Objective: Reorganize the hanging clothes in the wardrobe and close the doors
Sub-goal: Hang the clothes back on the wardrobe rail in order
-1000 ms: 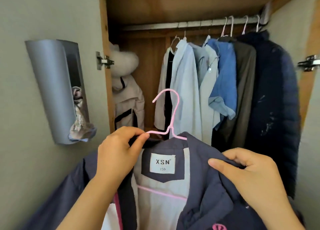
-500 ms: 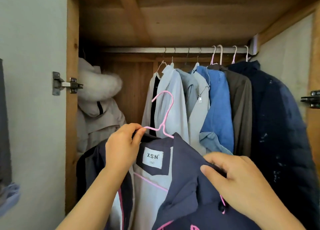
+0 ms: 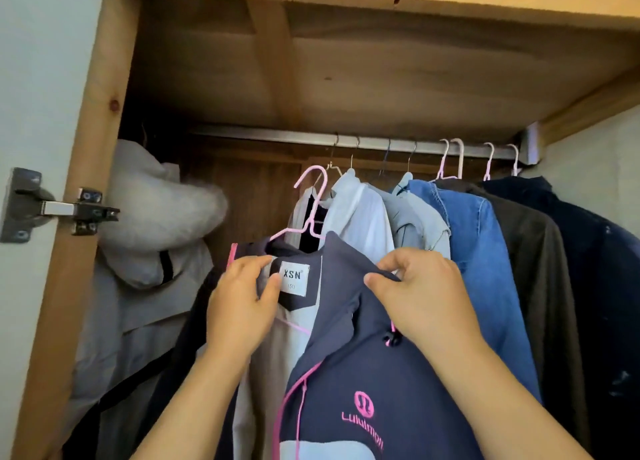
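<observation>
Both hands hold the navy jacket [image 3: 363, 373] below the rail [image 3: 346, 141]: left hand [image 3: 242, 307] pinches the collar by the label; right hand [image 3: 422, 297] grips the right shoulder; pink hanger [image 3: 313, 210] hook is free; raise it level, then seat it on the rail's bare left stretch, beside the hung shirts [image 3: 363, 213].

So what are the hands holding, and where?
Both hold the navy jacket: left hand at the collar by the label, right hand on the right shoulder.

rail [image 3: 277, 137] | 8 hangers on it | shirts, denim, dark jackets, bunched R
</observation>
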Motion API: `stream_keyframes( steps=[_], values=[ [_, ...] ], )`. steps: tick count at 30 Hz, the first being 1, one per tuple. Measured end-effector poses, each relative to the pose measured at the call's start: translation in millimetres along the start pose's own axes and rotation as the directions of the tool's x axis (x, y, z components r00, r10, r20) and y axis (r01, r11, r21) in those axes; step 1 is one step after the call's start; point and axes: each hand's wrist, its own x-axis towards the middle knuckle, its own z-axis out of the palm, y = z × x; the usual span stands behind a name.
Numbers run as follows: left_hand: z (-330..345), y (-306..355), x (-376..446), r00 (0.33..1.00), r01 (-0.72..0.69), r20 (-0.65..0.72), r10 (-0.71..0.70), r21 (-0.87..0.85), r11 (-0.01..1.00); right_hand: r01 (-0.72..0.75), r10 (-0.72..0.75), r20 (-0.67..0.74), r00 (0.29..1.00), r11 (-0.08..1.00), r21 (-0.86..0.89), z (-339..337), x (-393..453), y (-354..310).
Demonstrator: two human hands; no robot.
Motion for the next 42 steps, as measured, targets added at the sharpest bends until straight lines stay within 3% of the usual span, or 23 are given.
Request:
stream_keyframes(
  steps=[10, 17, 23, 37, 42],
  values=[
    [29, -35, 66, 0.999, 0.021, -0.025, -0.022, -0.025, 0.999, 0.000, -0.003, -0.025, 1.000, 0.992, -0.127, 58, 138, -41],
    [37, -61, 91, 0.998, 0.008, -0.070, -0.009, -0.020, 1.000, -0.013, -0.006, -0.120, 0.993, 0.988, -0.156, 66, 203, -51],
    [46, -75, 98, 0.999, 0.013, -0.047, -0.012, 0.028, 1.000, -0.008, -0.029, -0.178, 0.984, 0.979, -0.205, 62, 225, -55],
    [58, -62, 93, 0.999, 0.038, 0.033, -0.039, 0.044, 0.998, -0.067, 0.026, -0.132, 0.991, 0.947, -0.315, 89, 216, -26],
    [58, -55, 94, 0.998, 0.039, 0.047, -0.042, 0.051, 0.998, 0.010, -0.061, -0.128, 0.990, 0.931, -0.364, 90, 210, -16]
  ],
)
